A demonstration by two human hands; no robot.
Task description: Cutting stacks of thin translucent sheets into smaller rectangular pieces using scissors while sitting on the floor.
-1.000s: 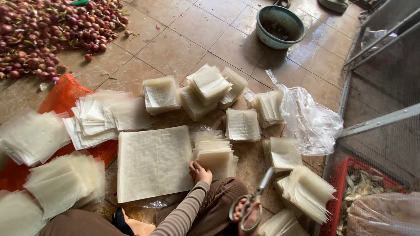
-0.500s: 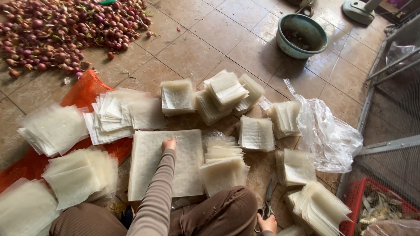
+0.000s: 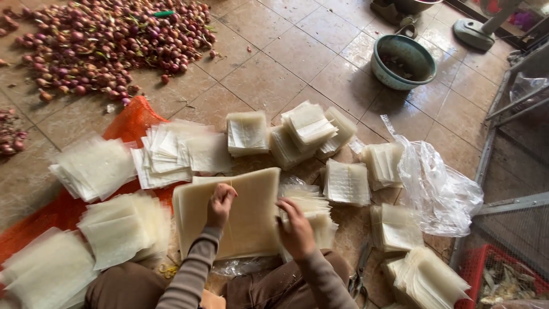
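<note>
The left hand rests with bent fingers on the large pale sheet stack at lower centre. The right hand pinches that stack's right edge — smaller square stacks lie around, red onions upper left.

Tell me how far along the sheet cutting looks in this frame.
Done: many cut square stacks lie spread across the tiled floor. In hand: the left hand presses on the large uncut sheet pile, while the right hand rests at its right edge. Scissors lie unused on the floor. Left: that thick large pile remains whole.
</note>
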